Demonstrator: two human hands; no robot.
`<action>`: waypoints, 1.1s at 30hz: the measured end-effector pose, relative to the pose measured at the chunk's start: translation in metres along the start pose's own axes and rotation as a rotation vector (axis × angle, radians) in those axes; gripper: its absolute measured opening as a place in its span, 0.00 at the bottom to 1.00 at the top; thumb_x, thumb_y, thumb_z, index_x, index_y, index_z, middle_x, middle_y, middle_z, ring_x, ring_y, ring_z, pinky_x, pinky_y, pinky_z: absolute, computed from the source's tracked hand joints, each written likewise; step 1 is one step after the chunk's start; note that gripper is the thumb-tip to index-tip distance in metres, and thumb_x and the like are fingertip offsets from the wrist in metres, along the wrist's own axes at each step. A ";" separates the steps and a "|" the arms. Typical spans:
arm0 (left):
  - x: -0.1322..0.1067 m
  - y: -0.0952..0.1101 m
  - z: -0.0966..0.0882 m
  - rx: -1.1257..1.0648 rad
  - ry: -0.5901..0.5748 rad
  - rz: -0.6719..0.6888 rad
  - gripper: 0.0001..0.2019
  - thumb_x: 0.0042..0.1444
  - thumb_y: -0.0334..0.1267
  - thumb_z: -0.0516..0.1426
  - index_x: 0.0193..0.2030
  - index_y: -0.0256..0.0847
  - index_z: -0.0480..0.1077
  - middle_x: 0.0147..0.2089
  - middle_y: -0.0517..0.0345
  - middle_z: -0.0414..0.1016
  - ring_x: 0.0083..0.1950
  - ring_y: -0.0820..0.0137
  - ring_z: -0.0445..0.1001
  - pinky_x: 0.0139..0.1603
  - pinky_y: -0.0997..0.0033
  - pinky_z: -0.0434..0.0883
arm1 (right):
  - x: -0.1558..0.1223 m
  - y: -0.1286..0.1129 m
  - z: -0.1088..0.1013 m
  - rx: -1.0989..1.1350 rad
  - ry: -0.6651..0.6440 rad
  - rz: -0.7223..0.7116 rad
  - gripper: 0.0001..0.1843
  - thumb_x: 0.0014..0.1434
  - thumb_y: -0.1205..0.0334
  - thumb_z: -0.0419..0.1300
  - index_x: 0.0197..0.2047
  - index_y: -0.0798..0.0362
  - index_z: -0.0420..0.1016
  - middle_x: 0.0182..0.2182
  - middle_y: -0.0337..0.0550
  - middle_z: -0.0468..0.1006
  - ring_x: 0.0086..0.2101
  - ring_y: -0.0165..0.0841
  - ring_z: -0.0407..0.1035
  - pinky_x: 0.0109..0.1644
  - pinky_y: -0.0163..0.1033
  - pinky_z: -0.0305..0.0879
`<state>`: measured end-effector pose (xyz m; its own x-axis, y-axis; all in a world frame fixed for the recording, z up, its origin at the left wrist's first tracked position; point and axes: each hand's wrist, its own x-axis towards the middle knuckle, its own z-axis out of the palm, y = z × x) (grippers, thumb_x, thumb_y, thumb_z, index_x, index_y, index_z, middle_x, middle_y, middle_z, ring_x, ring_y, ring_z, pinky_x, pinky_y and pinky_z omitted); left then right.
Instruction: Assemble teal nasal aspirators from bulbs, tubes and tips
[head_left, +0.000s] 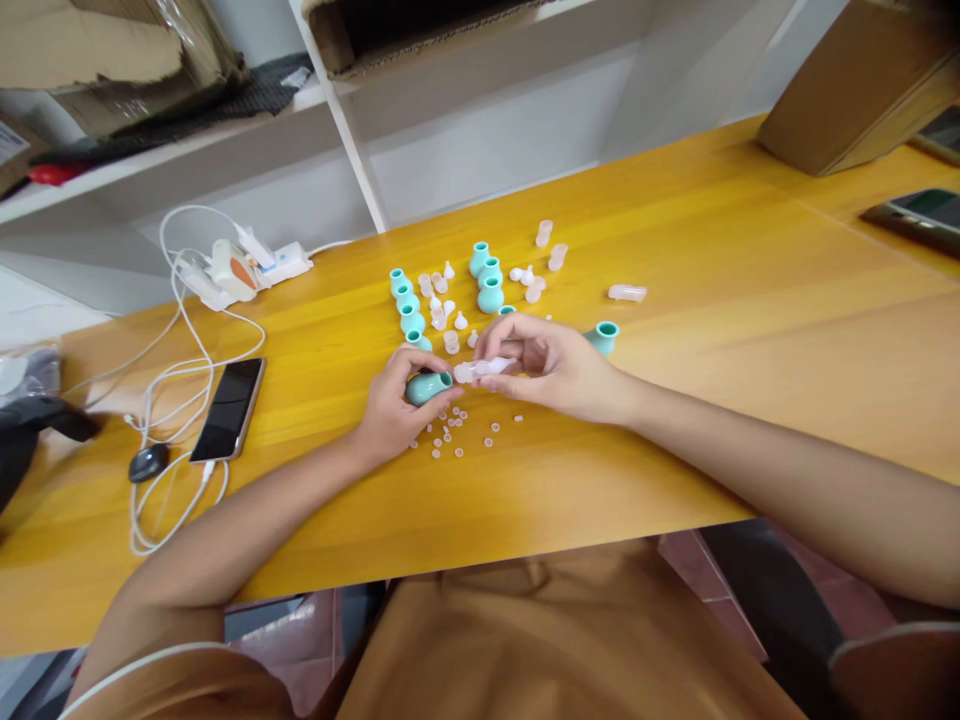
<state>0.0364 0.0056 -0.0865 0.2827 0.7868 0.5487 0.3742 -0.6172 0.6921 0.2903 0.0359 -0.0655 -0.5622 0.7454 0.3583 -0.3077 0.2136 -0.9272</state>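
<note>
My left hand (401, 397) is closed around a teal rubber bulb (427, 388), tipped on its side with its mouth toward the right. Pinched in my right hand (551, 365) is a clear plastic tube with a white pointed tip (484, 370); its left end sits just by the bulb's mouth. Behind my hands, more teal bulbs (490, 295) stand upright in two rows, with clear tubes (451, 342) and small white nozzles (460, 320) among them. Several tiny pale rings (459, 453) lie scattered in front of my hands.
Another teal bulb (604, 337) and a clear capped tube (627, 292) lie to the right. On the left are a phone (230, 408), white cables and a power strip (285, 262). A cardboard box (847, 90) and another phone (919, 218) occupy the far right.
</note>
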 end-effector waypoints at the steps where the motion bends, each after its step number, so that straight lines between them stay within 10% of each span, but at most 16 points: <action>1: 0.000 0.000 0.000 -0.001 0.003 -0.001 0.16 0.64 0.44 0.72 0.51 0.44 0.73 0.46 0.56 0.80 0.45 0.69 0.82 0.49 0.68 0.77 | 0.000 0.001 0.000 -0.001 0.001 0.016 0.16 0.63 0.61 0.77 0.45 0.52 0.73 0.46 0.43 0.81 0.47 0.33 0.81 0.55 0.40 0.81; 14: -0.004 0.000 -0.001 0.053 -0.073 0.053 0.17 0.69 0.47 0.67 0.56 0.46 0.67 0.48 0.56 0.82 0.48 0.67 0.84 0.47 0.69 0.77 | -0.005 0.007 0.000 -0.196 -0.006 0.076 0.18 0.65 0.53 0.75 0.51 0.52 0.78 0.43 0.43 0.85 0.44 0.35 0.82 0.52 0.43 0.80; 20: 0.000 0.003 -0.001 0.091 -0.098 0.157 0.17 0.67 0.34 0.63 0.59 0.44 0.65 0.53 0.51 0.77 0.53 0.64 0.80 0.55 0.62 0.78 | -0.004 0.003 -0.003 -0.442 0.020 -0.076 0.14 0.66 0.52 0.74 0.46 0.51 0.79 0.44 0.45 0.83 0.35 0.31 0.74 0.34 0.38 0.67; 33: 0.006 0.007 -0.003 0.129 -0.052 0.247 0.12 0.71 0.39 0.64 0.58 0.45 0.72 0.51 0.52 0.81 0.52 0.64 0.82 0.53 0.61 0.79 | -0.004 -0.012 -0.009 -0.710 -0.077 -0.303 0.07 0.72 0.59 0.67 0.42 0.51 0.75 0.41 0.46 0.81 0.39 0.34 0.74 0.37 0.38 0.69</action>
<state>0.0379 0.0059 -0.0772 0.4228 0.6144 0.6661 0.3970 -0.7864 0.4733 0.3032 0.0364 -0.0567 -0.5914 0.5494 0.5903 0.0944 0.7741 -0.6259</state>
